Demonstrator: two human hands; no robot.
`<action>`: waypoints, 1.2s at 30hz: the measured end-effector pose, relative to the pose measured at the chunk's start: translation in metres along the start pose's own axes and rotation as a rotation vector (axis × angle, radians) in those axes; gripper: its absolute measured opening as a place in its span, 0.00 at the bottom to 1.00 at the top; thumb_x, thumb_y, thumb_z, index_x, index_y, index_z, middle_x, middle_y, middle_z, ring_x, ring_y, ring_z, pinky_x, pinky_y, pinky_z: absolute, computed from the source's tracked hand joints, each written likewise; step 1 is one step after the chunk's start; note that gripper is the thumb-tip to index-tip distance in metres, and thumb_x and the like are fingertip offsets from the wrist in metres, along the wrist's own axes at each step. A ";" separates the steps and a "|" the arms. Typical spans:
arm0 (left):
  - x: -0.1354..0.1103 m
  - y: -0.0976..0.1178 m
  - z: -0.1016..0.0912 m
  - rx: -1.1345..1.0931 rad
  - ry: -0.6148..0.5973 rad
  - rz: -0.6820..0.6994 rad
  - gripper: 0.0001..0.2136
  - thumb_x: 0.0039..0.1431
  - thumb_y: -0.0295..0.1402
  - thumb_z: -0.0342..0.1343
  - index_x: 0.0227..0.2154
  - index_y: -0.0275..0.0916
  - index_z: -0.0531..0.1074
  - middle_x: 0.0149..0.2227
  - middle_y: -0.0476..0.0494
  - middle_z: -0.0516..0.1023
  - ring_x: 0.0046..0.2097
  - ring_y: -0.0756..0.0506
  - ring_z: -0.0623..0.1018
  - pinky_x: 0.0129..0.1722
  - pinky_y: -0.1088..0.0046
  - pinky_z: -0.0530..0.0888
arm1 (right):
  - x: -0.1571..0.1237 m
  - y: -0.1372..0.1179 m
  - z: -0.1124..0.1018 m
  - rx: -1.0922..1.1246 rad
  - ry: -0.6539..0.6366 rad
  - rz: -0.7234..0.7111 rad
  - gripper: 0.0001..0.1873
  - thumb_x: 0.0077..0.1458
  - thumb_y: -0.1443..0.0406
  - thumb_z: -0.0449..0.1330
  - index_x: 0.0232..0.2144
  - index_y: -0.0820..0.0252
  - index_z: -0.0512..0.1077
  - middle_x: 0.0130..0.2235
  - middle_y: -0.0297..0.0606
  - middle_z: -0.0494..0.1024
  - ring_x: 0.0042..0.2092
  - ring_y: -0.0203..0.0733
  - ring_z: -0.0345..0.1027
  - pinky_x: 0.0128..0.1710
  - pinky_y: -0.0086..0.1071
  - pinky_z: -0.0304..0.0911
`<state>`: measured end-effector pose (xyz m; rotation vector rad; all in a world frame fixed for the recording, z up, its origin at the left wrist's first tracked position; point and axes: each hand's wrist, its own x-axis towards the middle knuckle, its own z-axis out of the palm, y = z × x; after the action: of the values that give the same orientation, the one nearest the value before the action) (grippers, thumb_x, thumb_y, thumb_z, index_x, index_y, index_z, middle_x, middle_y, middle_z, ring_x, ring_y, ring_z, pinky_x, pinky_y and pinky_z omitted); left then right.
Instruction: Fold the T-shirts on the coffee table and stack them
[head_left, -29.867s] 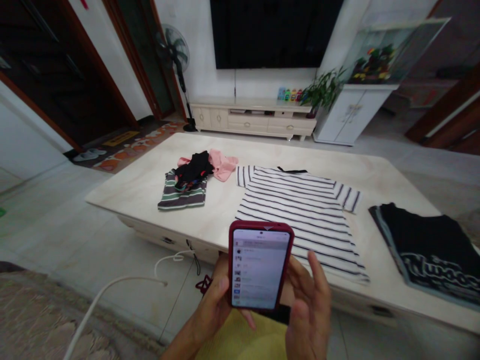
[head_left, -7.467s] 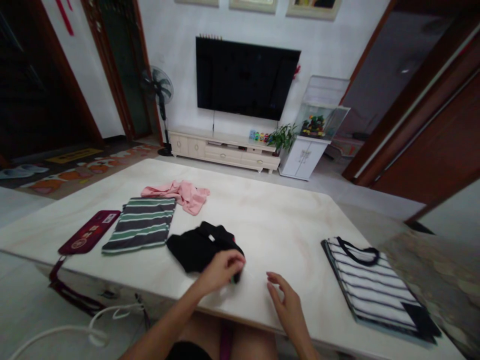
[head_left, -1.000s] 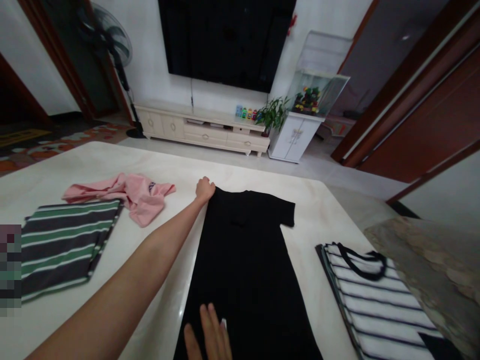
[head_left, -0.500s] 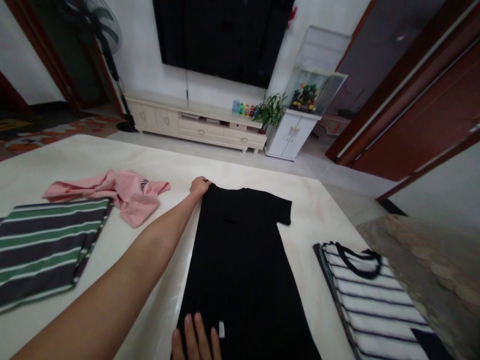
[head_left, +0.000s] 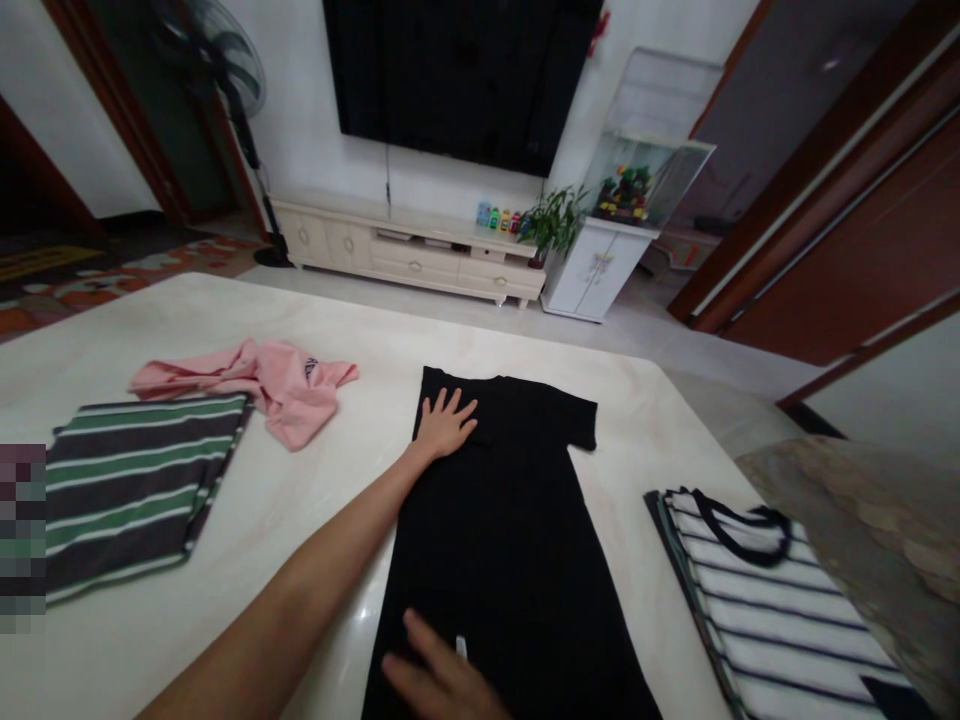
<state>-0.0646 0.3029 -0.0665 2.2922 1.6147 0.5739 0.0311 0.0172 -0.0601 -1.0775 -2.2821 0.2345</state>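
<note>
A black T-shirt (head_left: 517,540) lies spread on the pale table (head_left: 352,560), its collar end away from me. One short sleeve sticks out at the right; the left edge runs straight with no sleeve showing. My left hand (head_left: 446,425) rests flat on the shirt's upper left part, fingers spread. Low in the view, my right hand (head_left: 446,680) is over the shirt's near end beside a small white tag (head_left: 461,648). Its fingers are stretched out, slightly blurred, and hold nothing; whether they touch the cloth I cannot tell.
On the left lie a crumpled pink garment (head_left: 292,395) and a folded green-and-grey striped garment (head_left: 150,480). A folded white shirt with dark stripes (head_left: 787,610) lies at the right on other cloth. Beyond the table stand a low cabinet (head_left: 420,265), a fan (head_left: 225,70) and a fish tank (head_left: 637,180).
My left hand let go of the shirt's far left corner and moved nearer, now flat on the cloth. My right hand shifted right and turned. The view swung slightly left.
</note>
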 end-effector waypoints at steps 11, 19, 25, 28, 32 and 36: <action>-0.004 0.002 -0.001 0.017 -0.021 -0.007 0.31 0.52 0.57 0.43 0.58 0.52 0.57 0.64 0.44 0.48 0.64 0.30 0.43 0.56 0.40 0.38 | 0.116 0.242 -0.120 -0.152 0.130 1.261 0.20 0.57 0.60 0.54 0.49 0.66 0.64 0.50 0.47 0.68 0.49 0.47 0.64 0.48 0.47 0.60; -0.009 0.000 -0.011 -0.124 0.052 -0.016 0.28 0.56 0.53 0.42 0.59 0.52 0.53 0.64 0.47 0.50 0.64 0.36 0.48 0.58 0.46 0.44 | 0.127 0.263 -0.114 0.020 0.205 1.351 0.18 0.56 0.59 0.55 0.48 0.62 0.65 0.48 0.41 0.69 0.44 0.42 0.67 0.42 0.41 0.65; -0.008 -0.005 -0.013 -0.384 0.160 -0.093 0.21 0.64 0.40 0.36 0.59 0.49 0.53 0.54 0.47 0.69 0.57 0.45 0.64 0.60 0.54 0.48 | 0.145 0.244 -0.113 0.049 0.308 1.090 0.16 0.57 0.59 0.55 0.46 0.62 0.66 0.45 0.39 0.70 0.41 0.39 0.68 0.38 0.38 0.67; -0.006 -0.004 -0.014 -0.449 0.162 -0.130 0.21 0.65 0.39 0.35 0.60 0.46 0.52 0.48 0.47 0.75 0.57 0.46 0.65 0.60 0.55 0.46 | 0.171 0.225 -0.107 -0.011 0.315 0.906 0.11 0.55 0.63 0.56 0.38 0.65 0.68 0.37 0.37 0.72 0.37 0.39 0.67 0.37 0.35 0.64; -0.006 -0.004 -0.016 -0.504 0.166 -0.180 0.23 0.65 0.38 0.33 0.61 0.42 0.46 0.44 0.46 0.77 0.59 0.47 0.63 0.60 0.57 0.47 | 0.208 0.177 -0.068 -0.020 0.188 0.577 0.09 0.49 0.67 0.54 0.36 0.62 0.67 0.36 0.37 0.72 0.39 0.40 0.65 0.41 0.34 0.59; -0.006 -0.007 -0.017 -0.526 0.229 -0.239 0.22 0.65 0.37 0.33 0.61 0.39 0.48 0.59 0.42 0.61 0.60 0.47 0.60 0.60 0.65 0.52 | 0.202 0.131 -0.037 0.045 -0.039 0.317 0.22 0.44 0.66 0.59 0.45 0.57 0.66 0.48 0.37 0.70 0.49 0.40 0.63 0.46 0.33 0.59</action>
<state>-0.0802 0.2996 -0.0557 1.6761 1.5663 1.0803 0.0379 0.2511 0.0073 -1.4194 -2.1193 0.4337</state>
